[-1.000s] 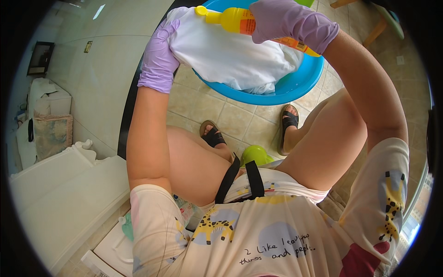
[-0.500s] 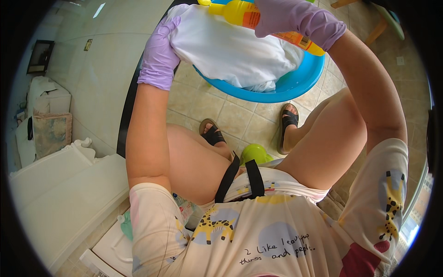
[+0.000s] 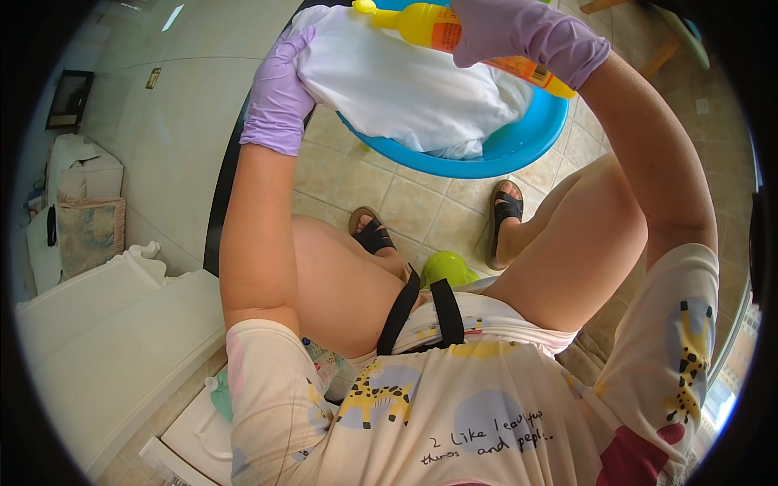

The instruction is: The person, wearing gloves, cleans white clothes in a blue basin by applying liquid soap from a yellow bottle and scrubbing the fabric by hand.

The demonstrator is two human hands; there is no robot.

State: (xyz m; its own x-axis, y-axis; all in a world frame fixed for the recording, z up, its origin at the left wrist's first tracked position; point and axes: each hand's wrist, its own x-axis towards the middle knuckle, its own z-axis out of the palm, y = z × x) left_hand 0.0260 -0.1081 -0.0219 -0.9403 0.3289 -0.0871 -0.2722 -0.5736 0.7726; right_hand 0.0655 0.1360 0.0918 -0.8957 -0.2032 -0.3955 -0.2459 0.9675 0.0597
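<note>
I see my left hand (image 3: 279, 97) gripping white cloth (image 3: 405, 97), likely so it spreads over the blue basin (image 3: 462, 167); my right hand (image 3: 523, 39) grips a yellow bottle (image 3: 416, 24), spout (image 3: 384, 18) left.

White furniture (image 3: 121, 324) and a fringed cushion (image 3: 91, 235) sit left of beige floor tiles (image 3: 409, 206).

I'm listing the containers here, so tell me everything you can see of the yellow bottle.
The yellow bottle looks like smooth plastic, with a narrow neck ending in a rounded yellow tip and an orange label bearing print. The gloved right hand grips it around the middle, hiding part of it. It is held slanted, neck to the left and base to the right, over the white cloth and blue basin. Whether the tip is open or touches the cloth cannot be told.
</note>
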